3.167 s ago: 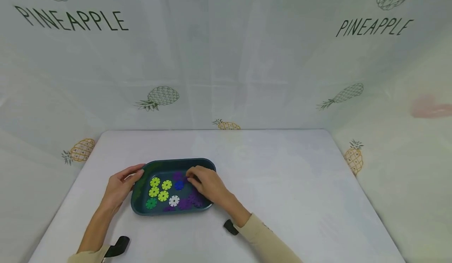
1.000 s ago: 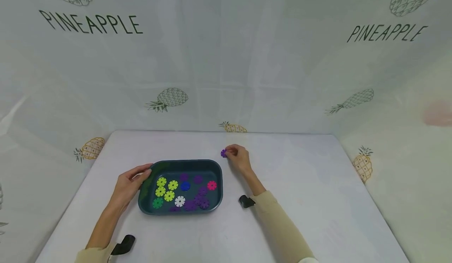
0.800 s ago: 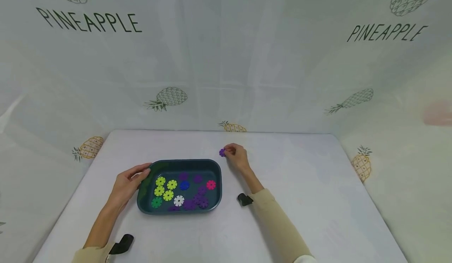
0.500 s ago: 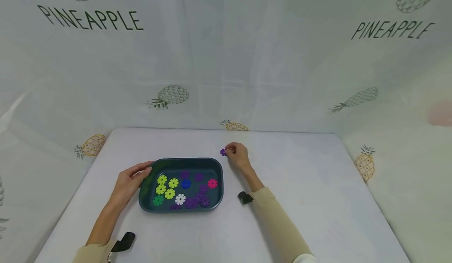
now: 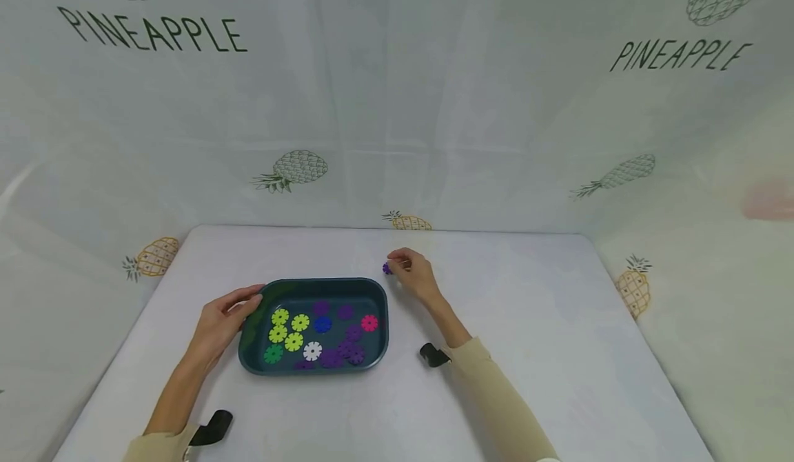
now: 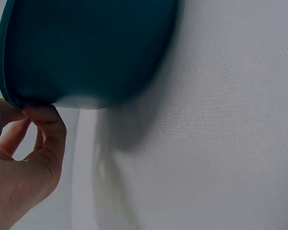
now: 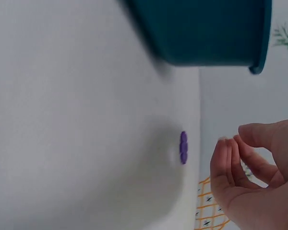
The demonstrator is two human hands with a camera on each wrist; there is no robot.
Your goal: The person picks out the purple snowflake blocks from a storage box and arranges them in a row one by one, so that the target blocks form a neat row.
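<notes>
A dark teal tray [image 5: 313, 372] lies on the white table, holding several flower-shaped plastic discs. My left hand [image 5: 222, 320] pinches its left rim between thumb and fingers; the left wrist view shows the thumb and fingertips at the tray wall [image 6: 91, 48]. Beyond the tray's far right corner, a purple notched disc [image 7: 183, 147] lies flat on the table. My right hand [image 5: 414, 274] is just above that disc, fingers loosely bent, nothing between them. From the head, the right fingers partly cover the purple disc [image 5: 386, 268].
Inside the tray are yellow discs [image 5: 294, 341], a green disc [image 5: 273, 354], a white disc [image 5: 313, 351], a blue disc [image 5: 322, 324], a pink disc [image 5: 369, 323] and several purple discs [image 5: 331, 358]. A pineapple-print curtain [image 5: 372, 103] hangs behind the table [image 5: 527, 310].
My right hand went from inside the tray to the table beyond its right corner with a purple disc, then let it go and lifted slightly. The left hand stays on the rim.
</notes>
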